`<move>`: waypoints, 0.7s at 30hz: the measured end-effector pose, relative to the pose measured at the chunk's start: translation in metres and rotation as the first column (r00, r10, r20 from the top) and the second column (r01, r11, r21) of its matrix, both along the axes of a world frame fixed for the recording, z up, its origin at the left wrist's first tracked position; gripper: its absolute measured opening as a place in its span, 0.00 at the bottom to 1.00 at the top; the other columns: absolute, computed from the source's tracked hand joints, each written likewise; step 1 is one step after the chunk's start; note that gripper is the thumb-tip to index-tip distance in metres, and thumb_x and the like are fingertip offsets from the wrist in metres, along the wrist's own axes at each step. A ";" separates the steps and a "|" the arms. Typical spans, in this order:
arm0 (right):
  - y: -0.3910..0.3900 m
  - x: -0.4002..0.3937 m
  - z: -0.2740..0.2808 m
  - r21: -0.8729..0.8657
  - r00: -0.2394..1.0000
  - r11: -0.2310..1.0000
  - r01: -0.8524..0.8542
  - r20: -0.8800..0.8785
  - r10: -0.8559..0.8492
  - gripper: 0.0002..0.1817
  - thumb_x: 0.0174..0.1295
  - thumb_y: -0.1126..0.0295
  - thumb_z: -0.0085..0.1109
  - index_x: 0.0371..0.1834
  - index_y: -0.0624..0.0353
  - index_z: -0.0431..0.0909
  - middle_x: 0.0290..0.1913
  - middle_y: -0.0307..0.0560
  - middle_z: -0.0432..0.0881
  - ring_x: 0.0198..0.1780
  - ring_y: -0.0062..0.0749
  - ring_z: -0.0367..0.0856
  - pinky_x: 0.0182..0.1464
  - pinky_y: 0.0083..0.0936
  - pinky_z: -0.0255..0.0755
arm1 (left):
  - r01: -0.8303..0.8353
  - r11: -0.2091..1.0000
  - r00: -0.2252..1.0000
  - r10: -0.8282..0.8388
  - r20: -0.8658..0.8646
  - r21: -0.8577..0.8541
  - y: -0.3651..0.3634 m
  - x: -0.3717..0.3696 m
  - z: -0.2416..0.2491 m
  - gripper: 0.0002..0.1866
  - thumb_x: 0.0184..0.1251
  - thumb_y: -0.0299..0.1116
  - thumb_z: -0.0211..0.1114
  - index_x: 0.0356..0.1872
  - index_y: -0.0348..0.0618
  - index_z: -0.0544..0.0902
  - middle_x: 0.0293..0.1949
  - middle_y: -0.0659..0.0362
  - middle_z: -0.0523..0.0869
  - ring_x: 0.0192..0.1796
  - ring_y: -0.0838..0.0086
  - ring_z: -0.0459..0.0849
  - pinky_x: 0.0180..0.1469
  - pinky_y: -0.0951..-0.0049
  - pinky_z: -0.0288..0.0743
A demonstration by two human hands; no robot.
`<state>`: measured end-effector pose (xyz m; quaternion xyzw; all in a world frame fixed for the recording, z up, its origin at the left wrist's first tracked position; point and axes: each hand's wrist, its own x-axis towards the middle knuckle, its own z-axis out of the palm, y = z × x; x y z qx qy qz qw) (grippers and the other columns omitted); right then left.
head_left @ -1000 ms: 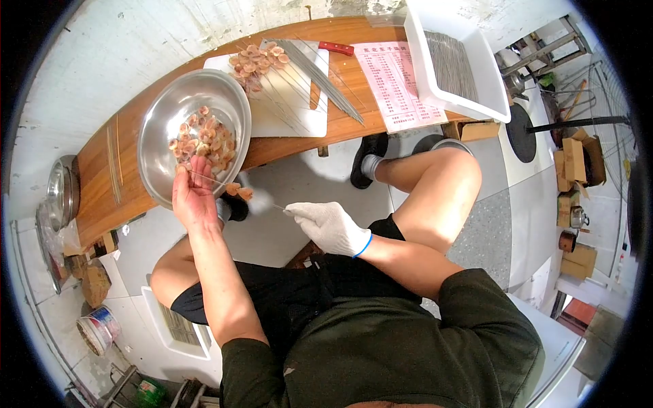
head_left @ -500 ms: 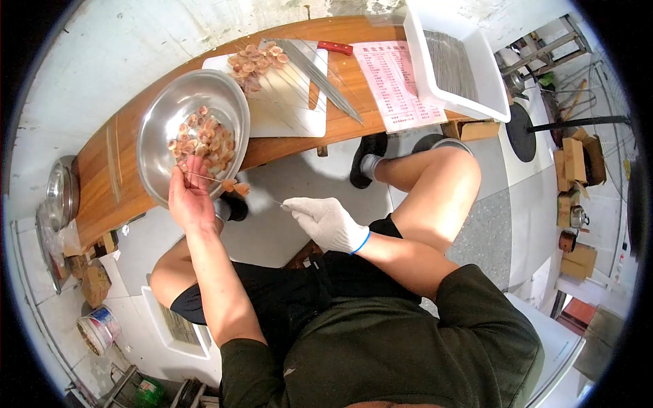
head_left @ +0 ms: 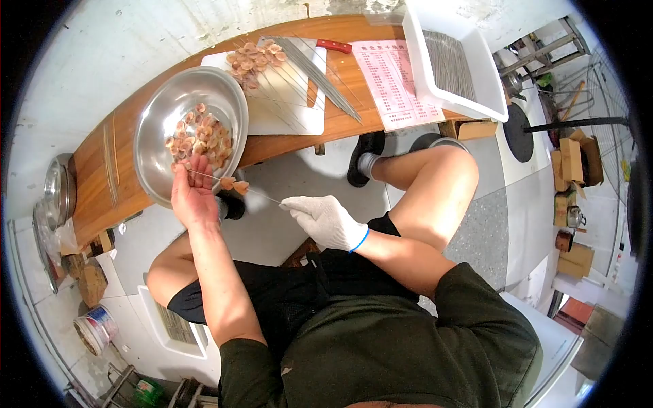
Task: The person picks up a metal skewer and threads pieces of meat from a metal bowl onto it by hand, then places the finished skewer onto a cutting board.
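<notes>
My right hand (head_left: 326, 221), in a white knit glove with a blue cuff edge, grips the near end of a thin metal skewer (head_left: 262, 196). A few pinkish-brown food pieces (head_left: 235, 185) are threaded midway along it. Bare and palm up, my left hand (head_left: 194, 194) is at the skewer's far end, over the bowl's near rim. Its thumb and fingers are drawn together there; what they pinch is too small to make out. Loose round food slices (head_left: 204, 139) of the same colour lie in the steel bowl (head_left: 153, 136).
On the wooden table (head_left: 279, 146), a white cutting board (head_left: 313, 122) bears loaded skewers (head_left: 252, 61) and bare skewers (head_left: 316, 75). A red-handled knife (head_left: 335, 46), a pink printed sheet (head_left: 391, 85) and a white bin (head_left: 493, 88) of skewers stand right. Stacked metal bowls (head_left: 60, 190) sit left.
The skewer shows more clearly between my hands, and its threaded pieces have shifted slightly left. My left fingers have moved a little at its far end. My right hand keeps its grip.
</notes>
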<state>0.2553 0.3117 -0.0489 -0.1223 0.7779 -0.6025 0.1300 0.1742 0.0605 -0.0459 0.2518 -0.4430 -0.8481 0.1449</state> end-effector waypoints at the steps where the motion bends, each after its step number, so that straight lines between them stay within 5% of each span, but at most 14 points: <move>1: 0.000 0.000 0.001 0.005 1.000 1.000 -0.003 0.011 0.003 0.14 0.65 0.73 0.54 0.51 0.66 0.80 0.47 0.59 0.85 0.50 0.46 0.85 0.53 0.30 0.78 | 0.002 1.000 1.000 -0.002 0.002 0.003 0.000 0.000 -0.002 0.14 0.75 0.38 0.57 0.48 0.37 0.78 0.49 0.49 0.84 0.52 0.62 0.84 0.55 0.64 0.78; 21: -0.006 -0.003 0.000 -0.032 1.000 0.999 -0.016 0.015 0.017 0.15 0.66 0.72 0.53 0.52 0.67 0.79 0.48 0.59 0.84 0.52 0.43 0.85 0.54 0.29 0.77 | 0.068 0.998 0.997 -0.069 0.041 0.019 0.024 0.002 -0.005 0.13 0.76 0.36 0.55 0.46 0.35 0.78 0.43 0.53 0.85 0.44 0.66 0.85 0.47 0.69 0.81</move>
